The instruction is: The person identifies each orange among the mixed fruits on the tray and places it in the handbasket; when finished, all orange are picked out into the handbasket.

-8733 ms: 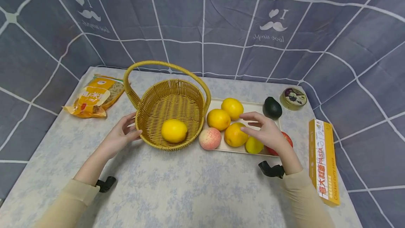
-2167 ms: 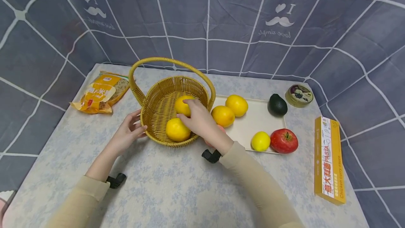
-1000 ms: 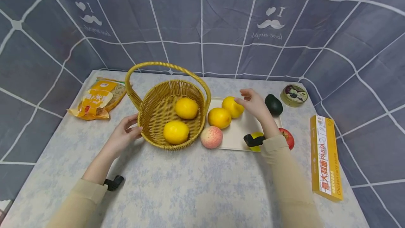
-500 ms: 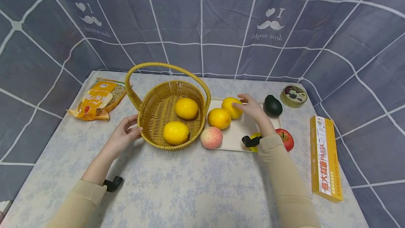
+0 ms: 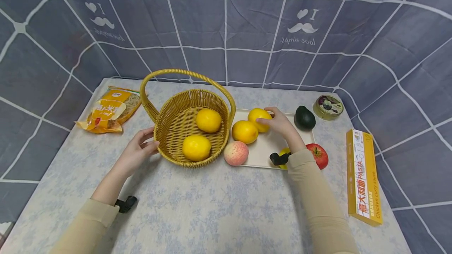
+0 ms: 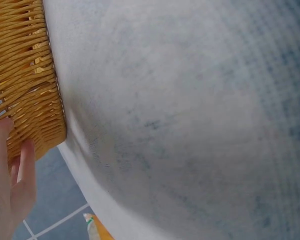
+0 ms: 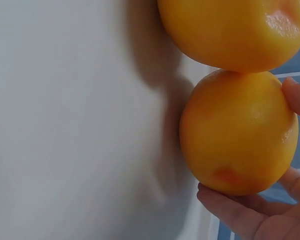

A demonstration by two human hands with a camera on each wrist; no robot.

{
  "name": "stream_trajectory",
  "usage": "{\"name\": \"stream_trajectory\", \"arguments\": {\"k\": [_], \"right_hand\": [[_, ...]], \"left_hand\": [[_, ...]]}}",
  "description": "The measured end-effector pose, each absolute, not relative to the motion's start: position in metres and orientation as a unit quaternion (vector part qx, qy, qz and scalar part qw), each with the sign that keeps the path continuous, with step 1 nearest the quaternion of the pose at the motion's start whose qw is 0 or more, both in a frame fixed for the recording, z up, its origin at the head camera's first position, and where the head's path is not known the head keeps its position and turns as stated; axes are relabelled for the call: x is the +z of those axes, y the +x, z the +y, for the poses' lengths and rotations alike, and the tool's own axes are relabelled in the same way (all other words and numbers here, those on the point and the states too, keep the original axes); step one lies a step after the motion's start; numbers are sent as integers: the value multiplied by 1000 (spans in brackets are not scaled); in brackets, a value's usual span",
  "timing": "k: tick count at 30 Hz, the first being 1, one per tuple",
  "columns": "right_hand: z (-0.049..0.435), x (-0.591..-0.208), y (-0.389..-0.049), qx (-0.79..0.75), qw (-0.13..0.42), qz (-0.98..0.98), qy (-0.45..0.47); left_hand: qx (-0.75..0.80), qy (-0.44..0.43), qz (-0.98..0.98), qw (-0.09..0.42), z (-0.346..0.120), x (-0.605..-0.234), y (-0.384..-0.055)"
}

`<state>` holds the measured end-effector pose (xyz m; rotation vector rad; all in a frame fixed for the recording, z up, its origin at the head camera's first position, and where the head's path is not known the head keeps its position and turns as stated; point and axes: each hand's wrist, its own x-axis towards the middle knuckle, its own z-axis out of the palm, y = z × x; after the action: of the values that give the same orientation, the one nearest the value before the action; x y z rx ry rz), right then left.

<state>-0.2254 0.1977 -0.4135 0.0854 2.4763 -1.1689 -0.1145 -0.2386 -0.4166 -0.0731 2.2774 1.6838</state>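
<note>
A yellow woven basket (image 5: 174,124) with a tall handle stands left of centre. Inside lie two yellow fruits, a front one (image 5: 196,147) and a back one (image 5: 208,120). My left hand (image 5: 138,149) touches the basket's left side; in the left wrist view its fingers rest on the woven wall. Over a cream tray (image 5: 270,156), my right hand (image 5: 280,124) grips a yellow-orange fruit (image 7: 240,132), thumb on one side and fingers on the other. Another yellow-orange fruit (image 5: 245,131) touches it. A peach (image 5: 236,153) sits by the tray's left front corner.
An avocado (image 5: 304,118), a red fruit (image 5: 318,156) and a small yellow fruit (image 5: 283,157), partly hidden by the right wrist, are at the tray's right side. Beyond are a round tin (image 5: 328,107) and a pasta box (image 5: 363,177). A food bag (image 5: 110,109) lies far left.
A second yellow fruit has been put in the basket. My right hand has since moved back to the tray and closed around the back fruit. The left hand stays at the basket.
</note>
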Motion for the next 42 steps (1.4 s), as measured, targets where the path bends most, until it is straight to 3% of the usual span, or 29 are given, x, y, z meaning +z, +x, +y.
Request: {"name": "stream_trajectory", "arguments": {"k": [26,34,42], "right_hand": [[202,-415,-222,-426,180,883,75],[213,-389,-207,-451,156,875,87],[207,-358,-176,-448,174,877,14]], "left_hand": [[592,-40,792,147,-237,-418,-114],[591,-45,792,149,-238,-419,-115],[596,-48,787,149,-237,-420,-116]]}}
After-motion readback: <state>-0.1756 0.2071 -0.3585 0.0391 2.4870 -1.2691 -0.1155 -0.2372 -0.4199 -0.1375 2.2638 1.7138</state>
